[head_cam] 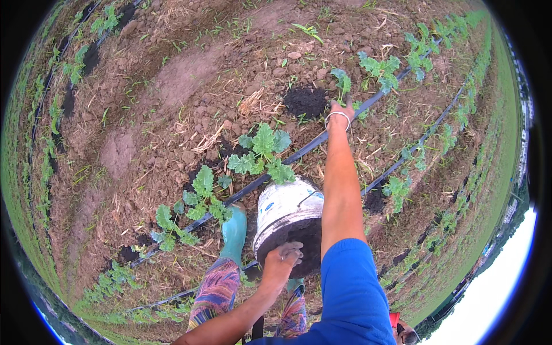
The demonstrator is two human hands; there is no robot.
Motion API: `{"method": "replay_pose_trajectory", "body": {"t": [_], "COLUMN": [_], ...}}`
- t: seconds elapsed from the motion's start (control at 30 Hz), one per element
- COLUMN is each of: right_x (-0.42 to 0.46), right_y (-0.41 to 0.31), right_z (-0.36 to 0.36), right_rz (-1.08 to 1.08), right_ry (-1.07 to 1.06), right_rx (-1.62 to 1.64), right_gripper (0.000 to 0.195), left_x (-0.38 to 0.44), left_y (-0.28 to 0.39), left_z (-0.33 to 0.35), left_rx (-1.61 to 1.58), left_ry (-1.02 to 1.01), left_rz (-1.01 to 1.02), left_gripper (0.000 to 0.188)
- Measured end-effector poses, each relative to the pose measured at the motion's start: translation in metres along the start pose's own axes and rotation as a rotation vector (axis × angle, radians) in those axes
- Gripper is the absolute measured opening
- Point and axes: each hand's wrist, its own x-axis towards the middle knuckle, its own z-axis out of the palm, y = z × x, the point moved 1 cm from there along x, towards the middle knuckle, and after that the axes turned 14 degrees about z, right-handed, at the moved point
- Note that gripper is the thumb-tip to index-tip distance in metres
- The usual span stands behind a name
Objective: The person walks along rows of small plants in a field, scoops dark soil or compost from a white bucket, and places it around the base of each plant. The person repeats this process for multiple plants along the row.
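Note:
My right hand [343,111], with a white band at the wrist, reaches down to the base of a young leafy plant, likely kale [342,79]. Its fingers are partly hidden among the stems, so its grip is unclear. Beside it on the soil lies a patch of dark, crumbly material [305,102]. My left hand [283,258], smudged and with curled fingers, is in front of the mouth of a white plastic bucket [282,202]. Dark material [308,235] shows inside the bucket. Whether that hand holds anything cannot be made out.
A black drip line [306,148] runs diagonally along the row, past another kale plant [263,148]. My green rubber boot [234,233] stands left of the bucket. A second black line [394,166] runs to the right. Part of another person in red [394,319] shows at bottom right.

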Motion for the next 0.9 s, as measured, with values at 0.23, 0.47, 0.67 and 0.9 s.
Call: {"method": "replay_pose_trajectory", "body": {"t": [0.23, 0.47, 0.67, 0.9], "right_x": [-0.035, -0.070, -0.072, 0.002], "right_y": [-0.024, -0.026, -0.018, 0.003], "right_z": [0.016, 0.003, -0.023, -0.027], "right_rz": [-0.119, -0.623, -1.187, 0.022], "right_ry": [-0.114, -0.044, -0.243, -0.012], "right_rx": [0.032, -0.868, -0.688, 0.432], "right_gripper": [0.059, 0.049, 0.040, 0.031], "left_x": [0.001, 0.000, -0.002, -0.004], "left_y": [-0.003, -0.013, -0.018, -0.019], "left_z": [0.000, 0.002, 0.008, 0.008], "left_rx": [0.004, 0.022, 0.035, 0.041], "left_ry": [0.008, -0.008, -0.011, 0.001], "left_rz": [0.018, 0.052, 0.052, 0.013], "left_gripper": [0.021, 0.024, 0.023, 0.023]}}
